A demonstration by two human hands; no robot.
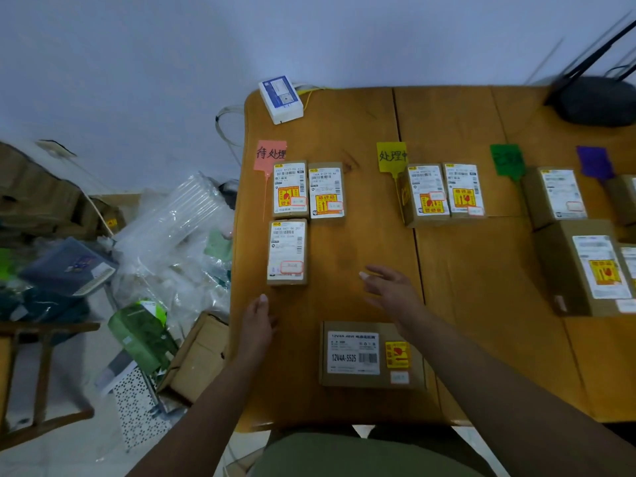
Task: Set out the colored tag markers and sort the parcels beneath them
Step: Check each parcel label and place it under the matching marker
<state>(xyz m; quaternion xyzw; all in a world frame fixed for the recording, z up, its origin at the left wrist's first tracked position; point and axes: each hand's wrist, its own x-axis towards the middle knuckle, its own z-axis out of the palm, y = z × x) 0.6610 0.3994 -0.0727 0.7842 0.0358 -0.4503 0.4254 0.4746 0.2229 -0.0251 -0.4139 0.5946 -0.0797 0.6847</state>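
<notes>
Four tag markers lie in a row on the wooden table [464,270]: pink [270,154], yellow [391,156], green [506,160] and purple [594,162]. Three small parcels sit under the pink tag, the lowest one [287,251] just above my left hand. Two parcels [444,192] lie under the yellow tag, two bigger boxes [581,266] under the green. A flat parcel [371,354] lies near the front edge between my arms. My left hand [257,321] is empty, fingers apart, below the pink column. My right hand [392,287] hovers open over bare wood.
A white device [280,99] sits at the table's back left corner, a black router [595,101] at the back right. Left of the table the floor holds plastic wrap [179,215], cardboard boxes [198,356] and a wooden chair [41,373].
</notes>
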